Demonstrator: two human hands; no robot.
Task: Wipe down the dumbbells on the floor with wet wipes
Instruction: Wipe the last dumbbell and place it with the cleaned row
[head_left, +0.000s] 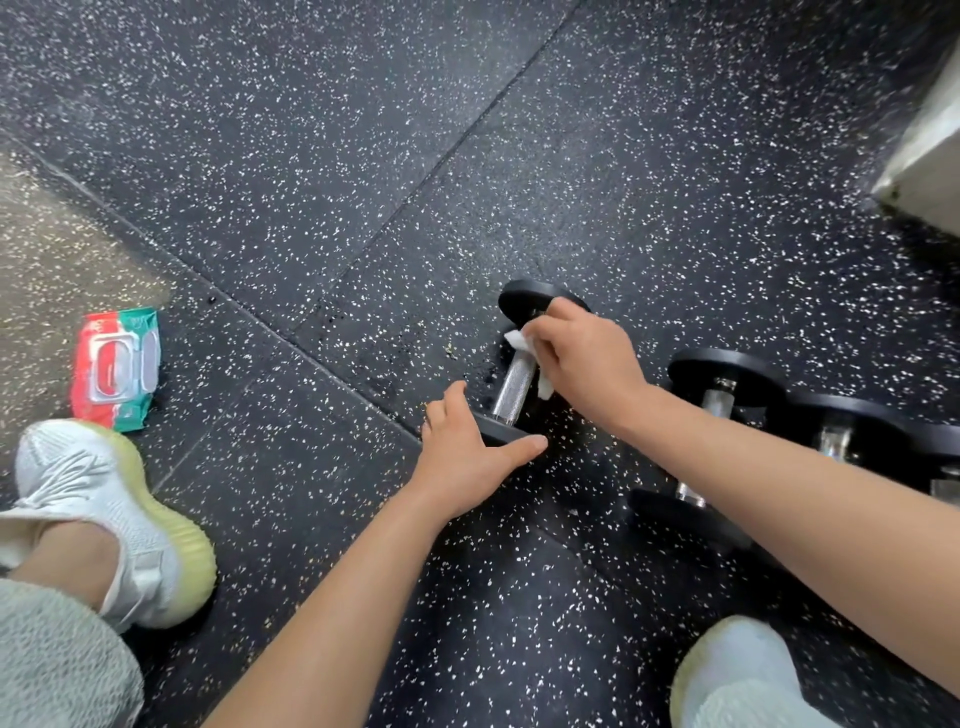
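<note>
A wipe (516, 339) held to a dumbbell (514, 387) on the floor (311, 208).
The left hand (467, 457), fingers straight, presses the dumbbell's near end; beyond it the right hand (587, 364) grips the wipe against the handle. More dumbbells (724, 382) lie just right, the wipe pack (115, 369) well left.

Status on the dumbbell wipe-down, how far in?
Done: one wet wipe is out of the pack; nothing shows which surfaces are already clean. In hand: the right hand holds the wipe against the handle of the first dumbbell, and the left hand rests on its near head. Left: the other dumbbells to the right, untouched.
</note>
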